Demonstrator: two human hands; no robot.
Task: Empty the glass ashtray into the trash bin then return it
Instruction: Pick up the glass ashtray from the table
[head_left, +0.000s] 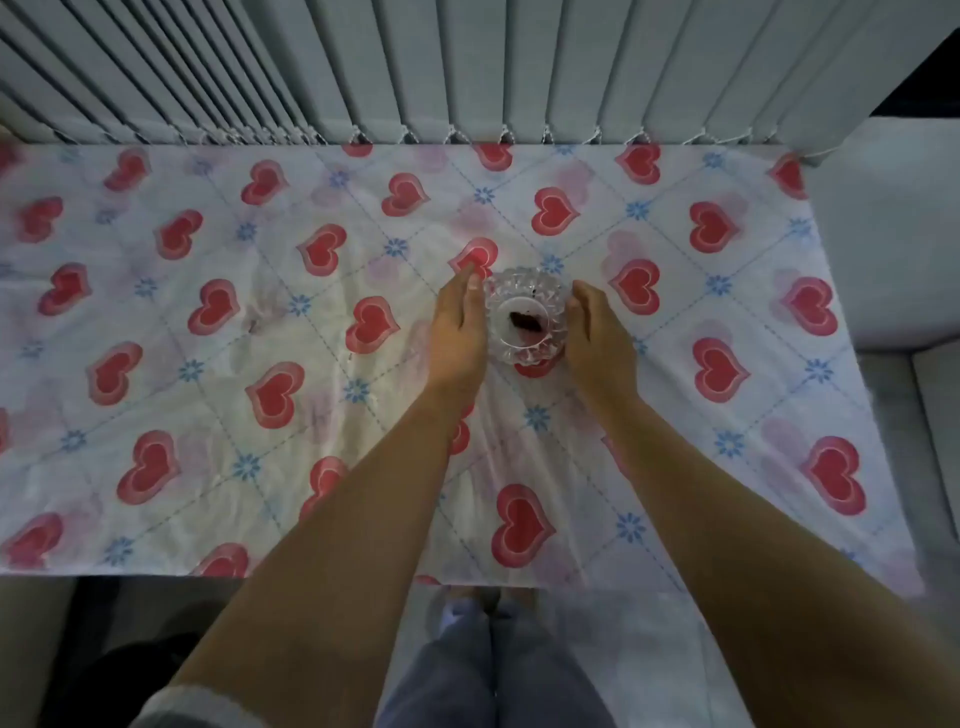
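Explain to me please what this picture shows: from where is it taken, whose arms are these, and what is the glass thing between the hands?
There is no machine here. A person wears a camera on the head, so the one picture looks down at their own bare arms. The left hand and the right hand are on either side of a cut-glass ashtray, which stands on a table covered with a cloth with red hearts. Something dark lies in the ashtray's middle. The fingers look open; I cannot tell whether they touch the glass. Behind the table hang vertical blinds. No trash bin is visible.
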